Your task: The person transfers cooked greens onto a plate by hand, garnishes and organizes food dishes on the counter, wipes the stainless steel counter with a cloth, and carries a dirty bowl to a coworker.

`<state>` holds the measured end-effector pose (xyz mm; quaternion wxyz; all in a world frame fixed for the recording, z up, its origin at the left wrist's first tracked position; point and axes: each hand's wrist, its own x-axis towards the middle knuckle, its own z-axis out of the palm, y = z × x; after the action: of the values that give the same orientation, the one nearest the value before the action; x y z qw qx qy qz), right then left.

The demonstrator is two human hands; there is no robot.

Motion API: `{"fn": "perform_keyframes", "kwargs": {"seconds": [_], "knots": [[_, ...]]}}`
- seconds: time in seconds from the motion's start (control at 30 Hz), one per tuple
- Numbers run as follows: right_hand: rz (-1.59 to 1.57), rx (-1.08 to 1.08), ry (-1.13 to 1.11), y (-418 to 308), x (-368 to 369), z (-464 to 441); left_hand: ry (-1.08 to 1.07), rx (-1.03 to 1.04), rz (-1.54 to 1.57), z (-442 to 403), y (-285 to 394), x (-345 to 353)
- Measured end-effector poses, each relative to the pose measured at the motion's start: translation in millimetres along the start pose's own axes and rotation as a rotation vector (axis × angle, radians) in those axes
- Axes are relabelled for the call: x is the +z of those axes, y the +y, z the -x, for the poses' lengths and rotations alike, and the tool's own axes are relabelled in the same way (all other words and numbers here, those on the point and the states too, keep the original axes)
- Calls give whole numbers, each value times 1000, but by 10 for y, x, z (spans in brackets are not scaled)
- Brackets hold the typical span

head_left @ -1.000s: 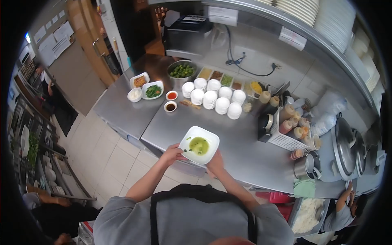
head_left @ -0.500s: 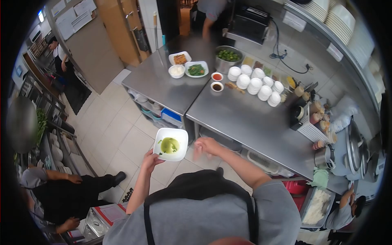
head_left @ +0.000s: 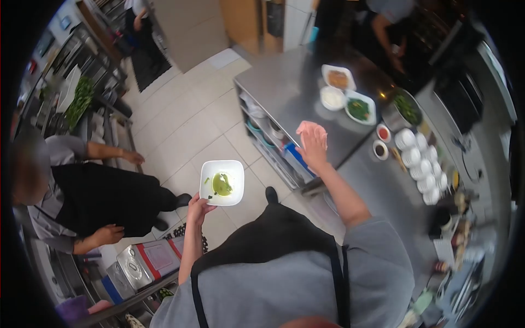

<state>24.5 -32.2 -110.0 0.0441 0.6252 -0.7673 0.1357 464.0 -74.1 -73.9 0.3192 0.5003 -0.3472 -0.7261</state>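
Note:
My left hand [head_left: 199, 209] grips the near-left corner of a square white bowl [head_left: 238, 188], with its thumb on the rim. A little green liquid [head_left: 222, 185] and scraps of green leaf lie in the bowl. At the edge of the steel counter [head_left: 284, 82], my right hand [head_left: 314, 150] is on a pink cloth [head_left: 307, 127], which sticks out past the fingers. Beyond it stand a bowl of white food [head_left: 332, 98], a dish of orange-brown food [head_left: 338, 80] and a dish of greens [head_left: 359, 109].
Sauce cups [head_left: 380, 149], stacked white cups [head_left: 421, 167] and a pot of green vegetables [head_left: 406, 108] are on the counters. One person [head_left: 98, 191] stands at my left beside metal containers [head_left: 134, 265]; another [head_left: 385, 27] is behind the counter. Tiled floor [head_left: 180, 126] lies ahead.
My view has turned left. My right hand has reached forward to the counter edge, where the pink cloth now shows plainly under it. My left hand still holds the bowl.

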Motion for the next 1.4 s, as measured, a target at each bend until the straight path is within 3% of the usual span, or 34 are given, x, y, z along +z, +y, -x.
{"fn": "perform_keyframes", "kwargs": {"seconds": [0.13, 0.3, 0.37, 0.5, 0.6, 0.67, 0.73, 0.83, 0.87, 0.93, 1.0, 1.07, 1.13, 1.2, 1.23, 1.27, 1.3, 1.33, 1.4], "knots": [[-65, 112, -58, -410, 239, -1272, 151, 16, 52, -441, 346, -178], [-132, 98, -93, -881, 714, -2694, 276, 55, 49, -1034, 943, -278], [-36, -22, 8, -1037, 943, -3126, 288, 38, 99, -1317, 1073, -436], [-98, -55, 134, -1254, 1232, -3834, 303, 29, 124, -2072, 1482, -656], [-68, -109, -42, -1413, 1322, -4306, 237, 39, 125, -2735, 1837, -991], [39, 25, -318, -1468, 1315, -4468, 236, 57, 107, -3145, 2116, -1138], [67, -43, -167, -1508, 1245, -4445, 245, 57, 117, -3540, 2452, -1267], [144, -95, -493, -1798, 973, -4712, 213, 84, 148, -4115, 2946, -1658], [71, 165, -495, -1809, 1181, -4781, 185, 64, 124, -4290, 3135, -1758], [147, 164, -679, -1639, 1546, -4982, 201, 92, 112, -4551, 3569, -1860], [87, 297, -675, -1565, 1771, -5191, 220, 103, 90, -4819, 3894, -2027], [-32, -14, -600, -1187, 2103, -5312, 183, 98, 118, -5177, 4168, -2227], [-925, 375, -708, -451, 3065, -5461, 198, 120, 118, -5500, 4525, -2464], [-1533, 831, -902, -618, 2916, -5917, 187, 134, 125, -5894, 4812, -2730], [-1145, 514, -902, -414, 3369, -6019, 197, 153, 146, -6069, 4975, -2830], [-507, 151, -855, -214, 3815, -6122, 209, 165, 154, -6288, 5076, -2981], [-51, -40, -741, -448, 3781, -6356, 215, 162, 173, -6482, 5136, -3097], [149, 328, -814, -667, 3671, -6704, 215, 177, 187, -6714, 5305, -3267], [-305, 437, -553, -563, 4370, -7288, 275, 182, 191, -6990, 5697, -3482]]}}
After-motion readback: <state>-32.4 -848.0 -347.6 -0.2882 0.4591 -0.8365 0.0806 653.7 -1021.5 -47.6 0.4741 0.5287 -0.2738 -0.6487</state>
